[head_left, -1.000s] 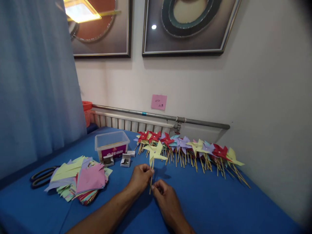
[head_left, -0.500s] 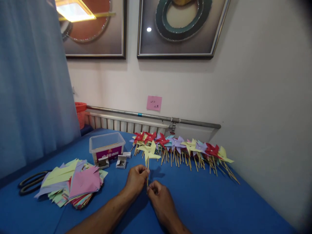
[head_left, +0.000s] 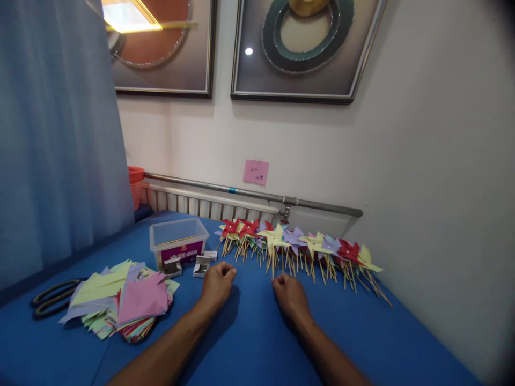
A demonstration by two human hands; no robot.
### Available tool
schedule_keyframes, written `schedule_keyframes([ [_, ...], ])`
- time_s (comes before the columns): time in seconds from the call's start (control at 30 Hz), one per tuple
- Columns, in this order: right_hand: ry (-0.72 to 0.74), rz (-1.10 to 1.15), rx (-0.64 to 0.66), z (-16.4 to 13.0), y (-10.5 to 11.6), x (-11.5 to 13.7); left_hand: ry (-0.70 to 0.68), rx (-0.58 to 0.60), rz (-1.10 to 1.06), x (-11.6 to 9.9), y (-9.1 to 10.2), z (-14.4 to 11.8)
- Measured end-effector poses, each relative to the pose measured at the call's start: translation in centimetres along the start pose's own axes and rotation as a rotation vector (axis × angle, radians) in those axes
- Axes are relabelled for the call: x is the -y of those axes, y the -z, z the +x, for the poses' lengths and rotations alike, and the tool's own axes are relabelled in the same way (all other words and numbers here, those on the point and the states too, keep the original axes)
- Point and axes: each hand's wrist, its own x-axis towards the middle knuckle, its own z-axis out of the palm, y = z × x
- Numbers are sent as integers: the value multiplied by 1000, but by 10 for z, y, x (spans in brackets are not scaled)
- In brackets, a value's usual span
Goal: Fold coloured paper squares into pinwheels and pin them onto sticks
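Observation:
My right hand (head_left: 290,295) pinches the lower end of the stick of a pale yellow paper pinwheel (head_left: 274,237). That pinwheel stands upright in front of a long row of finished pinwheels (head_left: 314,244) in red, yellow, purple and blue, their sticks pointing toward me. My left hand (head_left: 218,284) is apart from it, fingers curled together with nothing visible in them. Nearest to the left hand are two small open boxes, a white box (head_left: 201,266) and a grey box (head_left: 173,267); small contents in the white one are too tiny to name.
A clear plastic tub (head_left: 179,241) with thin sticks stands behind the small boxes. At left lie a pile of coloured paper pieces (head_left: 140,300) and black-handled scissors (head_left: 54,297). A metal pipe (head_left: 322,205) and radiator (head_left: 185,201) run along the wall, near a red basket (head_left: 135,187).
The yellow pinwheel has moved right and away from me, to the row, in my right hand. My left hand has let go of its stick and drawn slightly left.

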Motion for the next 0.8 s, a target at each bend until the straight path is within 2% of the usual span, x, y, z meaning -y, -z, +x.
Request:
schedule_keyframes([
  [0.1, -23, -58, -43, 27, 5, -4, -43, 24, 64, -2, 0, -3],
  [0.23, -34, -105, -77, 45, -2, -2, -93, 38, 121, -5, 0, -8],
  [0.63, -63, -199, -83, 59, -7, -7, -127, 64, 206, -4, -1, -11],
  [0.8, -87, -222, -73, 61, -6, -7, -133, 11, 311, -11, 14, -2],
])
